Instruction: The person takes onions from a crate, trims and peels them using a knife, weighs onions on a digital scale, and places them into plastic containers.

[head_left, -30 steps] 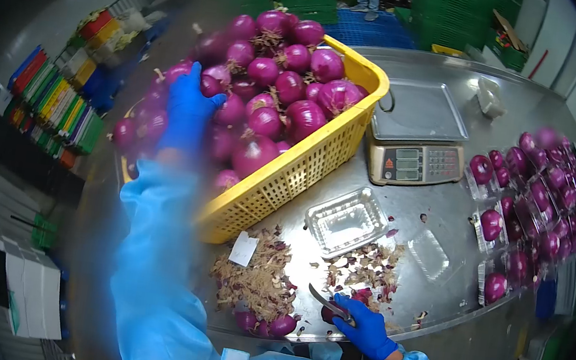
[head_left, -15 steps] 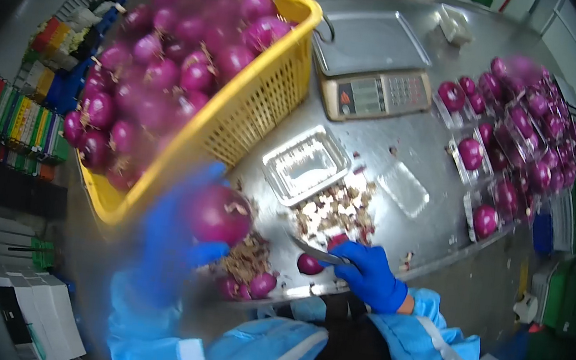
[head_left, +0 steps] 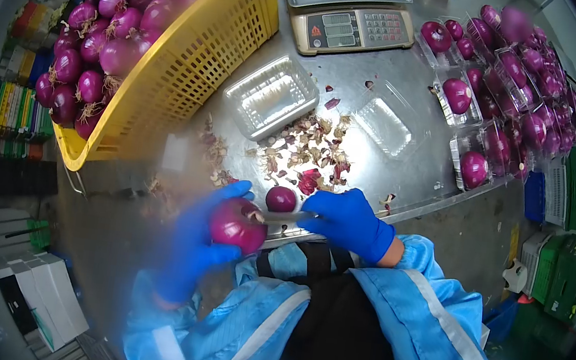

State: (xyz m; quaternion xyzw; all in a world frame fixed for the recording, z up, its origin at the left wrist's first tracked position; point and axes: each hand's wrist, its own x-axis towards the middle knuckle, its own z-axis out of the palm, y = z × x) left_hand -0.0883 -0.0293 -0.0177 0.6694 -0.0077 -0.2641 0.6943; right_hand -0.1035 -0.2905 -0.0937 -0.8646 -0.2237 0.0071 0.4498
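Observation:
My left hand (head_left: 195, 244), in a blue glove, is closed around a large red onion (head_left: 235, 230) at the table's near edge. In my gloved right hand (head_left: 353, 222) is a knife (head_left: 287, 217). Its blade points left and meets the onion's dry root or stem end, though exactly how deep is unclear. A smaller peeled-looking onion (head_left: 280, 199) rests on the metal table just beyond the blade. Onion trimmings and skins (head_left: 309, 150) lie scattered past it. Farther out are a transparent plastic tray (head_left: 242, 113) and a flatter transparent lid or tray (head_left: 386, 126).
A yellow crate (head_left: 195, 60) heaped with red onions (head_left: 124, 19) stands on the left. Behind the trays sits a weighing scale (head_left: 353, 30). Packed onions in transparent trays (head_left: 497, 144) are piled at the right. Green crates (head_left: 564, 275) stand beyond the table's right side.
The left hand has brought the large onion right and toward my body, up against the knife blade. My view has tilted down, so the table appears higher.

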